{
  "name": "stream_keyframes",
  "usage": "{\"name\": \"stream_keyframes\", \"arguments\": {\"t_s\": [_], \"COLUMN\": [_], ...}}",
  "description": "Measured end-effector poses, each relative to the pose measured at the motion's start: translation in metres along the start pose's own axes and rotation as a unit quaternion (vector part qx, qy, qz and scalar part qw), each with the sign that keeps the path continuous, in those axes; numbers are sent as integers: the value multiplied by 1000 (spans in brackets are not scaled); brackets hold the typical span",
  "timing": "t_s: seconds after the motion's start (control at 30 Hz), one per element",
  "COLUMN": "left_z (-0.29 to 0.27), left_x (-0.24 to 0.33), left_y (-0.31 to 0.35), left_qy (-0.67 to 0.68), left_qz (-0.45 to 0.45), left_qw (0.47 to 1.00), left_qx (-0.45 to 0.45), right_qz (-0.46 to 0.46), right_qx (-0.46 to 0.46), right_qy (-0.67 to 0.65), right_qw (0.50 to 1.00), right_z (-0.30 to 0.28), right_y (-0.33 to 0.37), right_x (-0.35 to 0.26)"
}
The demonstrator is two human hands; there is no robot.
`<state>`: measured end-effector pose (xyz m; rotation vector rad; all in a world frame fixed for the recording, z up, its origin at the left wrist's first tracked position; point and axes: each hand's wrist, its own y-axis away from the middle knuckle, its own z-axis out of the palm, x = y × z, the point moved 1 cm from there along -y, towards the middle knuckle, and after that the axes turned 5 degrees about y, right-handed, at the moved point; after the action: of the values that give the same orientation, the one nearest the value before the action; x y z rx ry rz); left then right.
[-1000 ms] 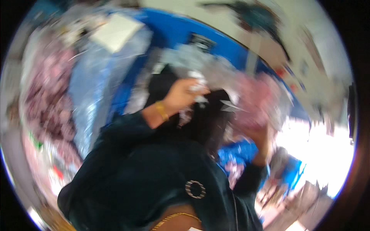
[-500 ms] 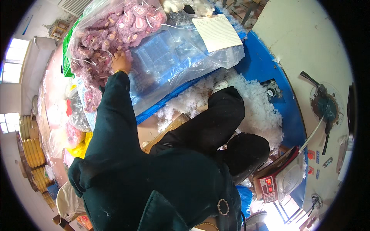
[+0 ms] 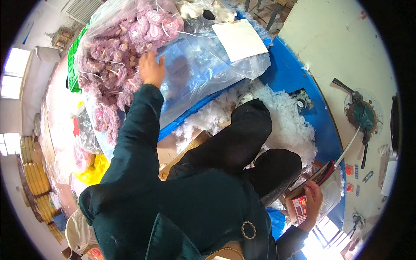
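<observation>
My left hand [image 3: 151, 68] is open at the right edge of a heap of fuzzy pink-purple plush toy skins [image 3: 108, 65]. Its thumb stands apart from the fingers, and nothing shows in its grasp. The skins have pale oval patches and white ties, and lie partly in a clear plastic bag [image 3: 199, 60]. At the lower right my right hand [image 3: 313, 203] hovers over or rests on the digital scale [image 3: 300, 206] with the red display; I cannot tell if it touches. Its fingers are loosely bent, and nothing is visible in them.
White stuffing fluff [image 3: 286, 121] fills the blue-sided bin [image 3: 320, 99] around my legs. Beyond the bag lies a sheet of paper [image 3: 240, 40]. A filling nozzle fixture [image 3: 363, 117] stands out from the pale panel at right. A yellow bag [image 3: 93, 169] lies on the left.
My left hand has come off the skins' middle and shifted right, thumb now spread. My right hand has come into view at the scale.
</observation>
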<state>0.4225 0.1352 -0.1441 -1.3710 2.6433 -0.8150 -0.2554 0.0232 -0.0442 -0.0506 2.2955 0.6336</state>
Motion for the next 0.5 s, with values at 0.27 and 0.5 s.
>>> {"name": "stream_keyframes", "arguments": {"t_s": [0.27,0.5], "left_z": [30,-43], "left_x": [-81,106], "left_y": [35,73], "left_qy": [48,718], "left_qz": [-111,-158], "left_qw": [972,589], "left_qx": [-204,-336], "right_qz": [-25,-180], "right_qx": [-54,-140], "right_qy": [9,-36], "right_qw": [998,973], "right_z": [29,88], "right_y": [-11,-46], "right_x": [-23,-90]}}
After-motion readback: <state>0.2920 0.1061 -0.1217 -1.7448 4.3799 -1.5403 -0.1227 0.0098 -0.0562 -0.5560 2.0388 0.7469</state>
